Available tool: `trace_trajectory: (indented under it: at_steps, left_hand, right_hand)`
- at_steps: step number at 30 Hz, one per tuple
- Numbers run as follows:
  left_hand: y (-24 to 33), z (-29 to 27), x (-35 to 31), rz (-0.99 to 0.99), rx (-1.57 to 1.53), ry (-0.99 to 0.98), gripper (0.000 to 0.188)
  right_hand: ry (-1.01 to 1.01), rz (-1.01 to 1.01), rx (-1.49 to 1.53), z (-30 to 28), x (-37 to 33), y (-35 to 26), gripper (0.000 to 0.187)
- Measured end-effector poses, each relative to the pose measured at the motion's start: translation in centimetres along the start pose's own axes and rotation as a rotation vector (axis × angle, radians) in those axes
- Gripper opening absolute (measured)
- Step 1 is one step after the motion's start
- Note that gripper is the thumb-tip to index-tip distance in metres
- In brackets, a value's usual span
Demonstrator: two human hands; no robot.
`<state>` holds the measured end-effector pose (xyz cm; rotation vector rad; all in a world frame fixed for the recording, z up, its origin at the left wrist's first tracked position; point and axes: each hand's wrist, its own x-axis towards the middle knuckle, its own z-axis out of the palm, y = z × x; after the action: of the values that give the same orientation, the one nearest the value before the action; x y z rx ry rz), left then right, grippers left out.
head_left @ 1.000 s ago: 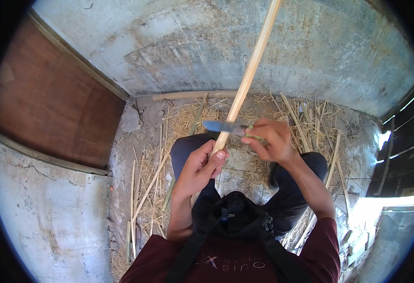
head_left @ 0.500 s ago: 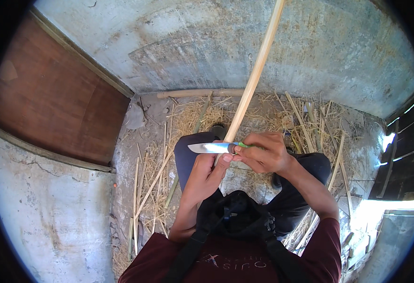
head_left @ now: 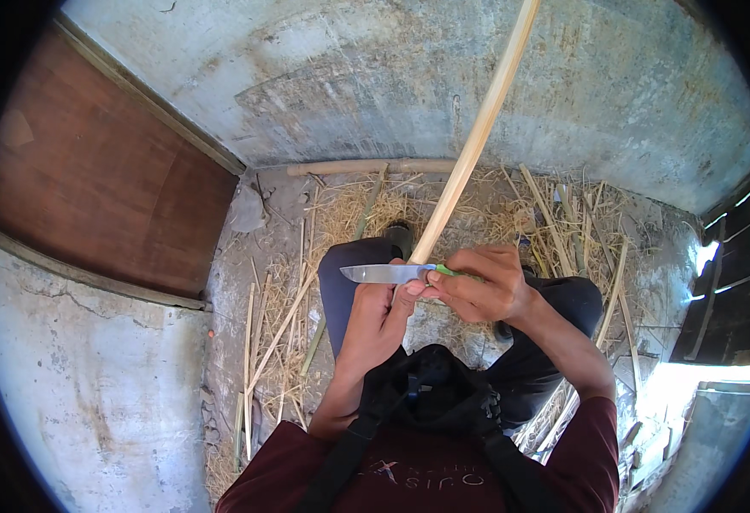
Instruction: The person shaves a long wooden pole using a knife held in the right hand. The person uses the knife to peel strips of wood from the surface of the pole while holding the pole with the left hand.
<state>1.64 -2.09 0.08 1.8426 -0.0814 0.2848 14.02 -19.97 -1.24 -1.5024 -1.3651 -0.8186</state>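
A long pale strip of split bamboo point(head_left: 476, 141) runs from my hands up past the top edge of the view. My left hand point(head_left: 378, 318) is wrapped round its near end, the thumb pointing toward the blade. In my right hand point(head_left: 490, 286) is a knife point(head_left: 382, 274) with a green handle, mostly covered by my fingers. Its blade points left and lies across the strip, over the left hand. The fingertips of both hands meet beside the blade's base. How far the edge sits in the bamboo cannot be made out.
Pale shavings point(head_left: 354, 208) and several bamboo strips point(head_left: 283, 329) litter the floor on both sides of my legs. A bamboo pole point(head_left: 375, 167) lies along the foot of the stained wall point(head_left: 349, 85). To the left is a brown door panel point(head_left: 106, 162).
The strip's far end has swung slightly to the right. Both hands stay close together, and the knife has shifted only a little against the strip.
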Motion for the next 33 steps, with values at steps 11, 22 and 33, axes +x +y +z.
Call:
trace_trajectory:
  at_steps: [11,22,33]
  left_hand:
    - [0.9,0.6,0.2,-0.071,0.175,0.137,0.037]
    - [0.2,-0.6,-0.9,-0.104,0.037,0.063,0.035]
    - [0.6,0.1,-0.7,-0.042,0.199,0.193,0.024]
  right_hand:
    - [-0.003,-0.005,-0.096,-0.1,0.1,0.0,0.022]
    - [-0.001,0.013,-0.023,-0.3,0.1,0.1,0.024]
    - [-0.006,-0.024,-0.111,-0.4,0.1,-0.2,0.025]
